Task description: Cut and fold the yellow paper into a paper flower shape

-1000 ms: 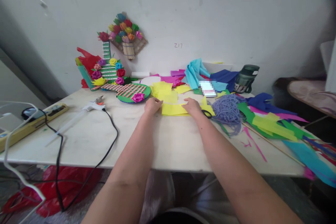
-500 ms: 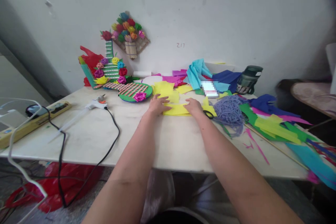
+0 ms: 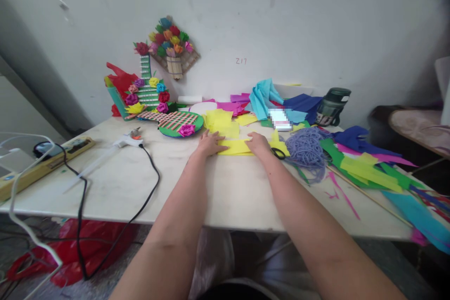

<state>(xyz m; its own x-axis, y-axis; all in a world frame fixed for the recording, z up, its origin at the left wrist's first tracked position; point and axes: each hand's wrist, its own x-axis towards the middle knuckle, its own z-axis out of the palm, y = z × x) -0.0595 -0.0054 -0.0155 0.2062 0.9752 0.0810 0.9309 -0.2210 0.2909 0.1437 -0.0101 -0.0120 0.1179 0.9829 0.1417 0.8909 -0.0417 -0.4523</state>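
A folded strip of yellow crepe paper lies flat on the table between my two hands. My left hand rests on its left end, fingers spread, with the thumb along the strip. At the right end, my right hand touches the paper, its thumb and forefinger apart and the other fingers partly hidden. Just beside that hand, black-handled scissors show only a handle loop. More yellow crepe paper lies loose beyond the strip.
A green guitar-shaped craft lies beyond my left hand. Purple yarn and coloured paper scraps spread to the right. A white glue gun with a black cord is at left, near a power strip. A dark bottle stands at the back.
My left hand has shifted slightly left and settled lower on the yellow strip. My right hand stays almost where it was.
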